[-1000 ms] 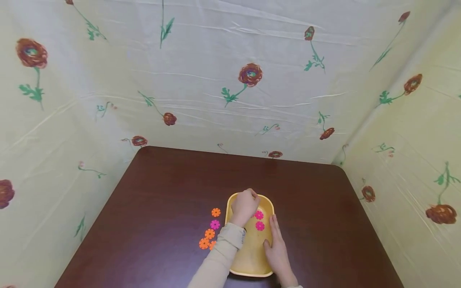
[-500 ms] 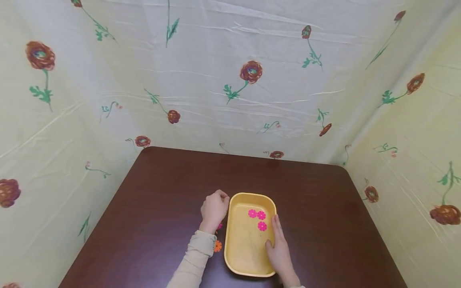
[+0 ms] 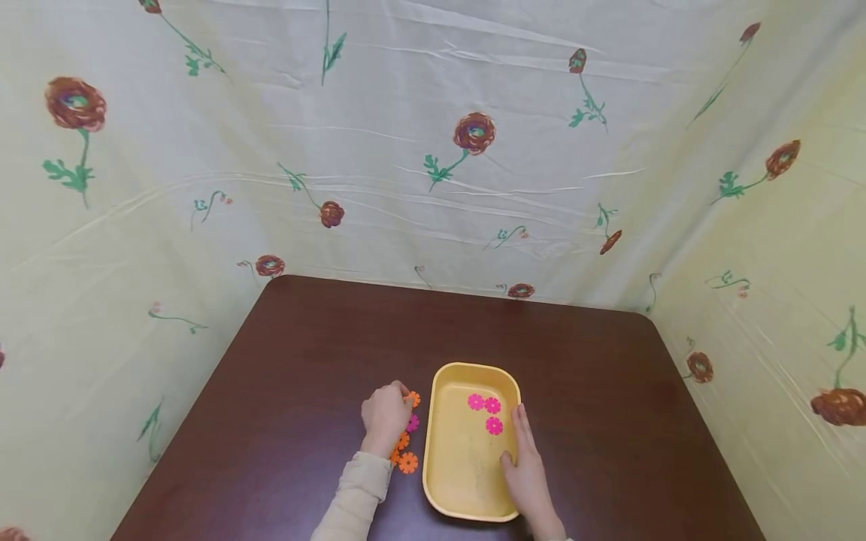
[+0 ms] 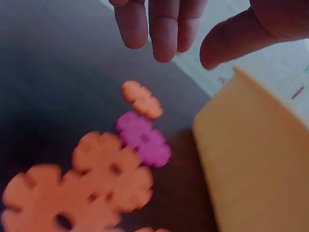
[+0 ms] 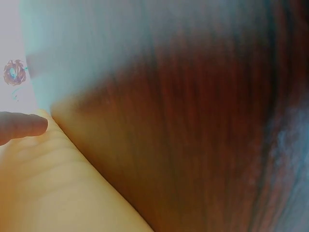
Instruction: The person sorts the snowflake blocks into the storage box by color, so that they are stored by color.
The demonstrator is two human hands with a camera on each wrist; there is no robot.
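No legible markings. Left hand point(image 3: 384, 415), fingers loosely curled and holding nothing, hovers above notched orange and pink flower discs point(image 4: 140, 140) lying on the dark wood-grain table point(image 3: 304, 361), just left of the smooth yellow tray point(image 3: 467, 481). Right hand point(image 3: 526, 469) rests flat on the tray's right rim, fingers apparently straight.

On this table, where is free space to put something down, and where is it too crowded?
Bare table lies behind the yellow tray, up to the wall, and right of the right hand. Crowded: the strip left of the tray, where the left hand hovers over the orange and pink flower discs.
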